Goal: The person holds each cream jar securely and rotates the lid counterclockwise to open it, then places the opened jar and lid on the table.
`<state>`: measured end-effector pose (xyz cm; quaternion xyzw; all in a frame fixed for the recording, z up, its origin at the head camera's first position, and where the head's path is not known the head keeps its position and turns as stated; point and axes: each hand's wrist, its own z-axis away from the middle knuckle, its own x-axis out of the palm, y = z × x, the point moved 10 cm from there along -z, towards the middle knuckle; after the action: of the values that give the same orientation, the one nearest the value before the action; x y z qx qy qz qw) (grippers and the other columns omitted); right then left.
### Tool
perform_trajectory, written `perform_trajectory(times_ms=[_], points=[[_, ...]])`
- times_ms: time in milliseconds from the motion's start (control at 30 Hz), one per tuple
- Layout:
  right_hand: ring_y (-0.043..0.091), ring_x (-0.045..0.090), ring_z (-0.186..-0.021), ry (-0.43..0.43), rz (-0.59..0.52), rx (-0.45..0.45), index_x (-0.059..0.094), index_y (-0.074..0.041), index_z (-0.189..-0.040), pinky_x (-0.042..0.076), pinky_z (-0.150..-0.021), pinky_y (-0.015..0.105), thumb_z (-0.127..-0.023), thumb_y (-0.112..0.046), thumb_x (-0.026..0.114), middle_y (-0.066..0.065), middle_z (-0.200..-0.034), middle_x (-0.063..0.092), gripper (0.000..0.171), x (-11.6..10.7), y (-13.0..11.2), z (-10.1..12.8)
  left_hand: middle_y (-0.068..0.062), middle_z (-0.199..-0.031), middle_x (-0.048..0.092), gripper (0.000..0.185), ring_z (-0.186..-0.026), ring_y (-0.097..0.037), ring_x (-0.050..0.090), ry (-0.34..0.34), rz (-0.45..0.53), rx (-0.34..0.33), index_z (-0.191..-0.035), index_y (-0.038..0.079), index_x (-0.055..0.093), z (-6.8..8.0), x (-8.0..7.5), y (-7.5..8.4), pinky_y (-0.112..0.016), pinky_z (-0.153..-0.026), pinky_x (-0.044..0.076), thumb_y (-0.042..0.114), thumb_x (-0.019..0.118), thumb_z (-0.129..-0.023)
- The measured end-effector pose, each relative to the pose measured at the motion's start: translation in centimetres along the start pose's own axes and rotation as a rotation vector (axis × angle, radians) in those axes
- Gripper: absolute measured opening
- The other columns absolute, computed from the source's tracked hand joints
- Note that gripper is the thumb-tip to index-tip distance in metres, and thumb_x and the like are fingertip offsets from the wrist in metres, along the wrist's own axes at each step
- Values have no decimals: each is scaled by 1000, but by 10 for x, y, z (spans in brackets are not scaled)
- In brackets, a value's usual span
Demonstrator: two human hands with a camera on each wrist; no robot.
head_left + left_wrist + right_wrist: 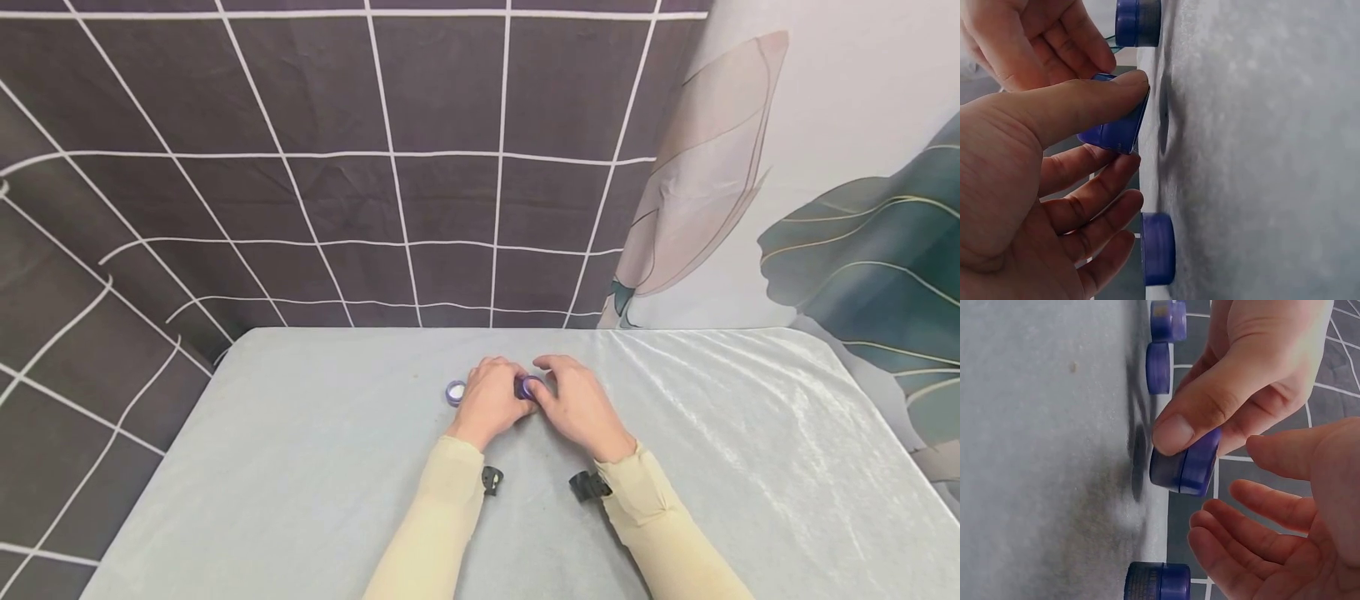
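Our left hand [491,400] pinches a small blue jar [527,387] between thumb and fingers, holding it tilted just off the table [315,467]; in the left wrist view the thumb lies over the jar [1116,128] and the curled fingers sit beneath it. The right wrist view shows the same jar [1186,467] with its darker body and lighter blue cap, a shadow on the cloth right beside it. Our right hand [577,404] sits at 3 o'clock from the left hand, close against the jar — its fingers are loosely spread and relaxed, gripping nothing, the palm [1310,519] turned toward the jar.

Outward from there, a blue lid [455,392] lies flat on the table at 9 o'clock from the left hand, just beside its knuckles. The wrist views show more of these pieces on the cloth: in the left wrist view a blue cap [1159,249] beside the left fingers, and a second jar [1138,23] beyond the right hand's fingers. In the right wrist view a dark jar [1157,581] stands by the right fingers.

Both forearms wear pale cream sleeves [442,517] with small black camera mounts [491,479] at the wrists. The table carries a light grey, slightly shiny cloth. At 12 o'clock hangs a dark backdrop with a white grid [337,167] — at 2 o'clock, a pale one printed with large leaves [847,242].
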<state>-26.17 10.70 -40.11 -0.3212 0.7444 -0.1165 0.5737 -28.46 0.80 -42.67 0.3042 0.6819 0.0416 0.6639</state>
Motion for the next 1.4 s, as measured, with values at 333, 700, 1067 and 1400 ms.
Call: perform_trajectory(times_ms=[333,700,1067,1400], points=[[27,68,-91,-1,-37,17,68,1,-117,54,-81,45,-98,-26,64,16,-108,70,34,2,2,0,-4,-106,71,41,-107,-24,62,36,53,8,-110,9,75,4,-11,-1,-36,-99,45,29,87,-76],[21,67,-87,26,-64,6,70,-2,-112,53,-78,42,-98,-30,65,11,-103,71,31,-1,-4,-1,-4,-107,74,39,-104,-24,68,69,126,-54,-112,11,74,11,-24,-5,-38,-93,51,26,86,-78],[18,64,-80,65,-67,-15,72,-3,-110,52,-75,39,-96,-23,68,9,-96,71,24,-2,-8,0,-5,-117,72,40,-114,-26,64,109,118,-69,-114,12,73,16,-28,-6,-43,-94,50,29,84,-80],[26,68,-91,104,-68,-24,73,-4,-107,53,-81,44,-93,-27,71,11,-100,72,27,-5,-14,2,-6,-117,71,35,-118,-25,62,179,148,-84,-111,11,74,26,-35,-3,-42,-98,49,24,81,-80]])
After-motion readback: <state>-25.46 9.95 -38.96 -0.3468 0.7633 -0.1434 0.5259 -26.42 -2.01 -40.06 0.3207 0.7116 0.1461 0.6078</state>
